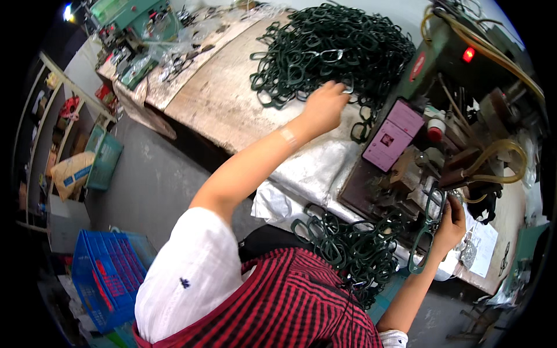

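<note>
A large heap of dark green eyeglass frames [342, 43] covers the far middle of the worktable. My left hand [326, 108] reaches to the near edge of this heap with its fingers curled closed; a shiny rim shows at the fingertips, but whether they grip it is hidden. On the right, my right hand [452, 225] pinches one green eyeglass frame [422, 250]. That frame hangs tilted, its upper rim close against the machine's metal fixture [419, 197]. More green frames [354, 249] lie piled at the table's near edge, in front of my body.
A green machine [415, 75] with a lit red lamp and yellowish hoses stands at the right. A phone [394, 134] with its screen lit leans there. Another green machine [136, 20] stands far left. Blue crates [107, 278] and shelving [43, 133] are on the left.
</note>
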A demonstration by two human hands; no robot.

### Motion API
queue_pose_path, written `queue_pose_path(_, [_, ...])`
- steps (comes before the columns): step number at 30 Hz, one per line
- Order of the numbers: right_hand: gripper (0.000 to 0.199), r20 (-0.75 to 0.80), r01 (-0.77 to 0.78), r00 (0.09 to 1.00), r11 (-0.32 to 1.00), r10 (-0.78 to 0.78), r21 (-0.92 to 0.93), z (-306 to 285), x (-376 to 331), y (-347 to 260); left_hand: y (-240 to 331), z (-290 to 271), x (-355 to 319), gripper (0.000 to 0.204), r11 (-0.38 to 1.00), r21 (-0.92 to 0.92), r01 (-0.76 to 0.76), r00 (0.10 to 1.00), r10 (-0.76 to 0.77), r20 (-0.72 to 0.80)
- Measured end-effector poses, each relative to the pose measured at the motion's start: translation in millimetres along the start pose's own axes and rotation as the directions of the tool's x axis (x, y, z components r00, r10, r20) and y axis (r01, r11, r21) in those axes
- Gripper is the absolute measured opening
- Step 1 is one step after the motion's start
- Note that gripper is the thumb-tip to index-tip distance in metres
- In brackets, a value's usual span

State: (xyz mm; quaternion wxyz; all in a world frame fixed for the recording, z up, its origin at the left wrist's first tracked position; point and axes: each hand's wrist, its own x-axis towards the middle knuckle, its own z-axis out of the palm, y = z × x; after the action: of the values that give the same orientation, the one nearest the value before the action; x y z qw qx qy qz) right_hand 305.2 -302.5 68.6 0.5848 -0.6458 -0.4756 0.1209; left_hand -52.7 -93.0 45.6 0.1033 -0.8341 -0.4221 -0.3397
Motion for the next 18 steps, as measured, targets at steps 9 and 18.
queue_pose_path(9, [0.015, -0.011, -0.041, 0.999, 0.998, 0.042, 0.056, -35, -28, -42, -34, 43, -12, 0.013, 0.972, 0.233, 0.038, 0.986, -0.074, 0.149])
queue_pose_path(18, [0.053, 0.021, -0.074, 0.997, 0.876, 0.073, 0.476, 33, -7, -88, 30, -54, -62, 0.059, 0.932, -0.248, 0.263, 0.885, -0.131, 0.447])
